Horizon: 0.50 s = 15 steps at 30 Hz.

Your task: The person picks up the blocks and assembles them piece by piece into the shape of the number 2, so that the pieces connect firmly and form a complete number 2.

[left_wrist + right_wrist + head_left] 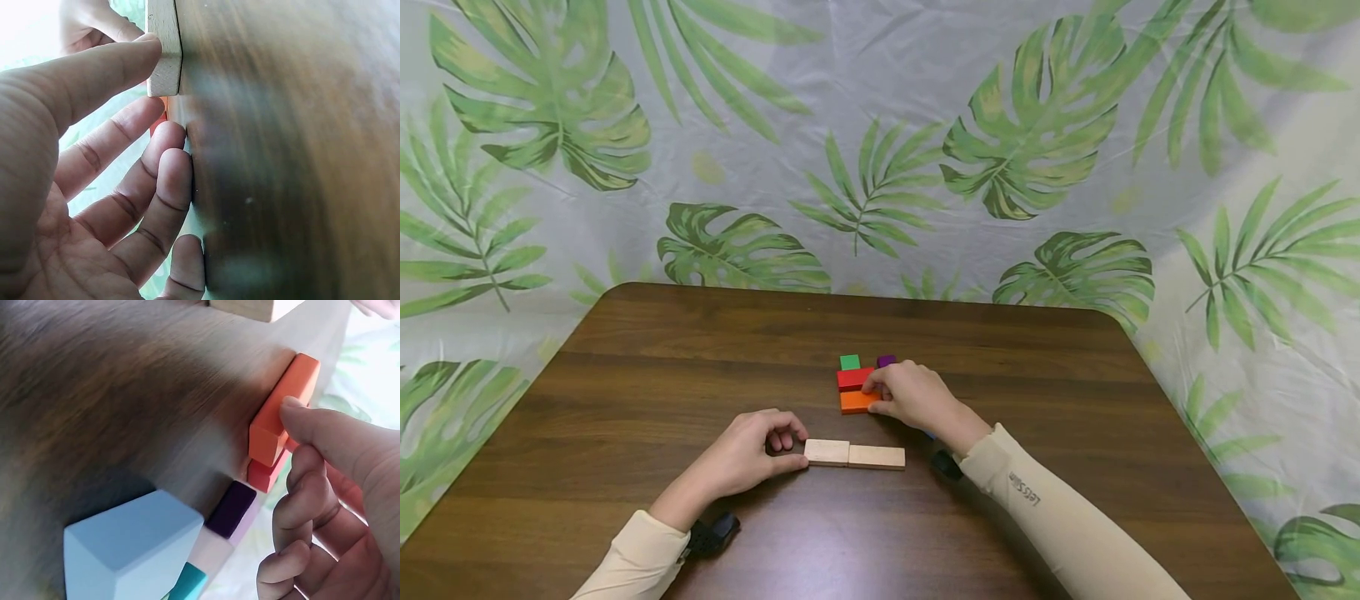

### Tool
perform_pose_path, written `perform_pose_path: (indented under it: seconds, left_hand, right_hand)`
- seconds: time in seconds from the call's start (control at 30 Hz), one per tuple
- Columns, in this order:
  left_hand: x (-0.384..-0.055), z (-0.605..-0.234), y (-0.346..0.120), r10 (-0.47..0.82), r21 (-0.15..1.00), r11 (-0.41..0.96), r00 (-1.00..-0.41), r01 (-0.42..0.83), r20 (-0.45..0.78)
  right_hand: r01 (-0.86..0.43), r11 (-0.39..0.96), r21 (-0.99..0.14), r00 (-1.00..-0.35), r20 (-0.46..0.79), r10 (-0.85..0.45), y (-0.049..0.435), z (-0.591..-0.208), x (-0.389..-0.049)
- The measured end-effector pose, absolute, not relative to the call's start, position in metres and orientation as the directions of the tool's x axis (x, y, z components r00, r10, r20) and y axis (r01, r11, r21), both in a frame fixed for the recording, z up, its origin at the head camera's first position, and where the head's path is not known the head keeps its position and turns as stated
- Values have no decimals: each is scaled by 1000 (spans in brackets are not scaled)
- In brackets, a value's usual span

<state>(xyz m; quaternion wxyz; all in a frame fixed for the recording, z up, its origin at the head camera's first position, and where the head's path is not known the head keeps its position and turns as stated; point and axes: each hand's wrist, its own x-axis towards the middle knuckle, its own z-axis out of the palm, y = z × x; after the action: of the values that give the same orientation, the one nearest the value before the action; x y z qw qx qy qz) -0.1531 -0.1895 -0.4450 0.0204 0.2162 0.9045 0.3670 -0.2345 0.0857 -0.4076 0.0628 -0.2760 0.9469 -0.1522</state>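
Two plain wooden blocks lie end to end: a left one [827, 452] and a right one [877, 457]. My left hand [748, 450] is at the left block's outer end. Its thumb touches the block's near face, and the index fingertip is beside the end; the other fingers hang loosely bent. Farther back, my right hand [917, 398] pinches an orange block [281, 406] with its thumb on the near side; the index fingertip's contact is partly hidden. Directly behind the orange block lies a red block [852, 380].
Beyond the red block are a green block [850, 362] and a purple block [887, 361]. A light blue block [137, 544] lies near the right wrist, with a teal block [187, 584] farther off. The brown table [700, 333] ends before a leaf-patterned cloth [880, 167].
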Motion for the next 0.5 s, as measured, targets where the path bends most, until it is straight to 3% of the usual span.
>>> perform_pose_path:
  seconds: [0.5]
  left_hand:
    - [-153,-442,-189,413,683,622,-902,382,129]
  right_hand:
    - [-554,767,-323,-798,-55,-600,72,-406,-232]
